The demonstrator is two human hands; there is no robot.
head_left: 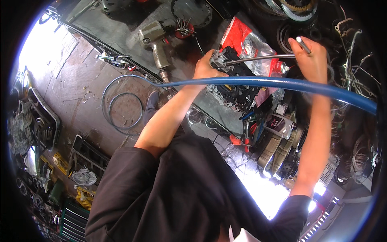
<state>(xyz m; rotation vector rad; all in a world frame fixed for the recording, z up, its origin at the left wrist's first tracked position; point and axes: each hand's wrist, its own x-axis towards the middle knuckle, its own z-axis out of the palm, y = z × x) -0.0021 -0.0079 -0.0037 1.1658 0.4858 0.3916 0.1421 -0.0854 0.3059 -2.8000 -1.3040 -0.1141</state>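
Note:
My right hand (311,60) is closed round the crosswise handle of a long steel T-handle wrench (262,59). Its shaft runs left to a silvery metal part (219,59) at the upper corner of a black and metal assembly (238,90), which looks like a transmission valve body. My left hand (205,67) is wrapped round that same corner, fingers on the far side and thumb toward me. The tip of the wrench meets the part right beside the left hand. A blue air hose (258,81) crosses in front of both arms and hides part of the assembly.
An air impact wrench (155,42) lies on the dark workbench (121,42) left of the assembly. Behind are a red dish of thin metal pins (184,31) and a red and clear plastic bag (246,36). Red-handled pliers (242,141) sit at the near edge. Metal brackets (352,60) crowd the right.

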